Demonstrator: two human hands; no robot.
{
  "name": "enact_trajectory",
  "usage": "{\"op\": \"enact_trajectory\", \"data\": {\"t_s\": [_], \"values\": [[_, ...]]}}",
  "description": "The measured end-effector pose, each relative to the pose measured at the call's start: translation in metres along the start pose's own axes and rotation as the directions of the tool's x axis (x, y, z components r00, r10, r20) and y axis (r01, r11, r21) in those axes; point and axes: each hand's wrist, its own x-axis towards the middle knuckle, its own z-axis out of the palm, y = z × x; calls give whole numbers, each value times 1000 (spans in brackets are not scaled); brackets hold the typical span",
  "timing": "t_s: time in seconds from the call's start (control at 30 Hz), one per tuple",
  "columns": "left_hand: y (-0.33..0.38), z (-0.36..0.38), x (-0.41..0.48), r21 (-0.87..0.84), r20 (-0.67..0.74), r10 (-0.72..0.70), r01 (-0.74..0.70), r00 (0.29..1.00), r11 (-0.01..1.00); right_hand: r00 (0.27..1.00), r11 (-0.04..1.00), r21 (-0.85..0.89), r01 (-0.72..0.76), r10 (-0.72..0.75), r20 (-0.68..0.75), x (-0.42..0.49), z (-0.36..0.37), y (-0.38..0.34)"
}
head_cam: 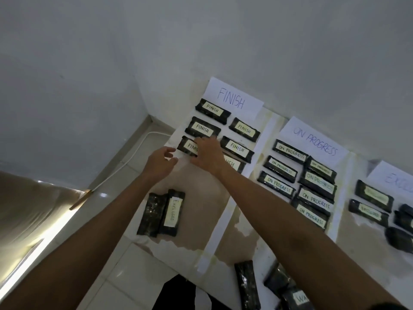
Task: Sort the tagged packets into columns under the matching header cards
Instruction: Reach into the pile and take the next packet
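The FINISH card (232,100) heads FINISH packets (212,109). The ON PROGRESS card (312,142) heads ON PROGRESS packets (290,152). A third card (397,177) shows EXCLU, cut off. A loose packet (172,212) is tagged EXCLUDE, and a bottom packet (298,298) shows WA.

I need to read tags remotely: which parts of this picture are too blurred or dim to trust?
Head view: dim overall; the FINISH header card and its column read clearly; right-edge packets are smeared, tags barely legible; a glare streak runs at lower left.
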Motion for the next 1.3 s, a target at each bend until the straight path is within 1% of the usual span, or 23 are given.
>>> {"op": "enact_trajectory", "data": {"t_s": [0.1, 0.2, 0.27, 0.3, 0.37, 0.4, 0.5, 0.57, 0.67, 0.73, 0.77, 0.83, 0.9, 0.97, 1.0, 1.07, 1.1, 1.17, 1.23, 1.3], "values": [[-12, 1, 7, 73, 21, -8, 7, 1000, 997, 999, 999, -19, 26, -25, 37, 15, 12, -4], [-21, 2, 2, 159, 52, -7, -2, 999, 987, 1000, 999, -24, 25, -24, 20, 20, 17, -6], [-27, 4, -8, 251, 93, 15, -38, 996, 967, 1000, 1000, -14, 24, -23, 17, 18, 16, -6], [-30, 5, -14, 319, 108, 49, -81, 993, 944, 1000, 1000, 3, 26, -26, 7, 15, 16, -5], [-32, 9, -31, 475, 164, 124, -189, 979, 859, 998, 997, 72, 34, -30, -48, 5, 14, -5], [-32, 12, -39, 541, 201, 136, -226, 970, 810, 996, 993, 110, 34, -25, -84, -4, 12, -6], [-31, 23, -64, 706, 309, 115, -309, 944, 637, 989, 975, 221, -4, 37, -145, -40, 12, -6], [-34, 30, -72, 763, 328, 137, -347, 935, 546, 983, 954, 298, -37, 89, -160, -71, 15, -5], [-30, 33, -73, 808, 291, 147, -325, 945, 491, 979, 912, 392, -118, 174, -111, -118, 21, -4], [-21, 33, -70, 826, 304, 112, -321, 946, 464, 972, 881, 432, -191, 232, -43, -145, 25, -7], [-16, 33, -68, 819, 316, 100, -324, 943, 473, 970, 868, 447, -216, 242, -1, -158, 27, -9], [-9, 34, -64, 769, 312, 115, -322, 943, 551, 972, 834, 502, -228, 225, 68, -178, 32, -14], [-2, 34, -64, 661, 274, 136, -289, 952, 693, 961, 748, 603, -276, 235, 149, -193, 34, -20], [5, 33, -68, 460, 263, 74, -193, 962, 867, 945, 663, 674, -327, 246, 216, -203, 35, -27], [7, 34, -69, 364, 265, 36, -134, 963, 922, 944, 647, 688, -330, 244, 223, -207, 36, -30], [12, 37, -74, 266, 261, -7, -65, 965, 962, 943, 640, 694, -329, 260, 207, -212, 38, -34], [13, 40, -76, 229, 260, -27, -35, 965, 973, 944, 641, 696, -323, 275, 184, -214, 38, -35], [16, 49, -82, 99, 270, -75, 50, 960, 994, 943, 641, 704, -306, 308, 128, -218, 36, -31], [21, 58, -89, -20, 280, -104, 114, 954, 993, 937, 663, 687, -297, 342, 75, -223, 31, -21], [26, 66, -97, -60, 288, -96, 118, 953, 991, 940, 712, 642, -283, 340, 37, -228, 26, -10]]}}
